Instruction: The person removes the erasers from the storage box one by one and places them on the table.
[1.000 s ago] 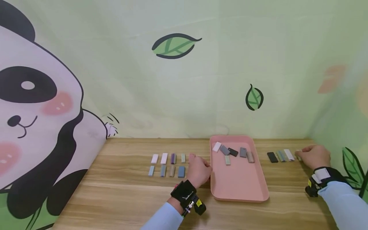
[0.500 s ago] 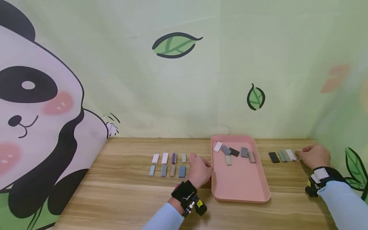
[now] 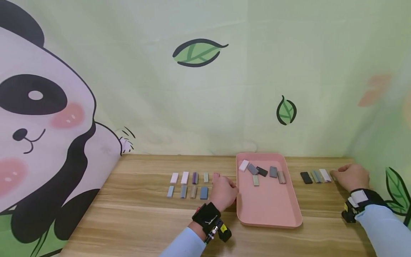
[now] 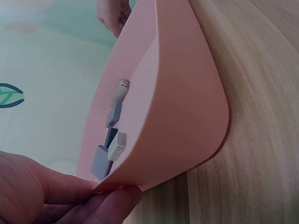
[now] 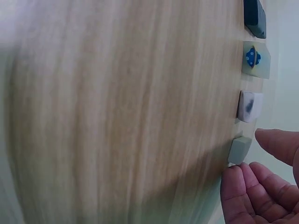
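Note:
My left hand (image 3: 222, 192) pinches the left rim of a pink tray (image 3: 269, 207). In the left wrist view the thumb and fingers meet across that rim. Several small block erasers lie in the tray's far half, among them a white eraser (image 3: 244, 165) and a black eraser (image 3: 262, 171). At the far right my right hand (image 3: 351, 177) is low at the table. The right wrist view has its fingers beside a grey-green eraser (image 5: 239, 150), the thumb apart from it. A white eraser (image 5: 250, 106), a planet-printed eraser (image 5: 256, 60) and a black eraser (image 5: 254, 18) line up beyond.
Left of the tray, several erasers stand in two rows on the wooden table (image 3: 135, 221), including a blue eraser (image 3: 203, 192) and a purple eraser (image 3: 195, 177). A printed cloth backdrop (image 3: 154, 107) rises behind the table's far edge.
The head view has shifted slightly. The small eraser tip seen earlier at my right fingertips is now hidden in the head view. My left hand stays on the tray rim.

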`<action>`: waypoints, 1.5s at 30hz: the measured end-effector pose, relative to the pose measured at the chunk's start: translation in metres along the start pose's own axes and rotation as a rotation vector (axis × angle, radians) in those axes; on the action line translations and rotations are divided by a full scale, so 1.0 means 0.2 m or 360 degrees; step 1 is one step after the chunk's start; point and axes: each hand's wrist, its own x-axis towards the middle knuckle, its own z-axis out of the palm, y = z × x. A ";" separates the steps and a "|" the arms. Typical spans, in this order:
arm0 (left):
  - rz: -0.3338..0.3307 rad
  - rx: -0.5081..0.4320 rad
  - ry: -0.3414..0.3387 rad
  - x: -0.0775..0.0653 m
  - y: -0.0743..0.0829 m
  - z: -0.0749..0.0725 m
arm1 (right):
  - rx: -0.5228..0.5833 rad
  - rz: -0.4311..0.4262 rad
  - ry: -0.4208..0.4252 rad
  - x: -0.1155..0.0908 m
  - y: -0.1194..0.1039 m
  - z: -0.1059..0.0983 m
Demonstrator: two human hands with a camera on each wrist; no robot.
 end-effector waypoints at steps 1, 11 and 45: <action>0.0003 0.0002 -0.0001 0.00 0.00 0.00 | -0.0007 -0.0012 0.0007 0.00 0.00 0.00; 0.0003 0.0049 -0.0007 0.01 0.00 0.00 | 0.0007 -0.0271 0.0089 -0.02 -0.17 -0.07; 0.0077 0.0105 -0.0018 0.01 0.00 -0.01 | -0.0029 -0.0450 -0.0555 -0.41 -1.02 0.38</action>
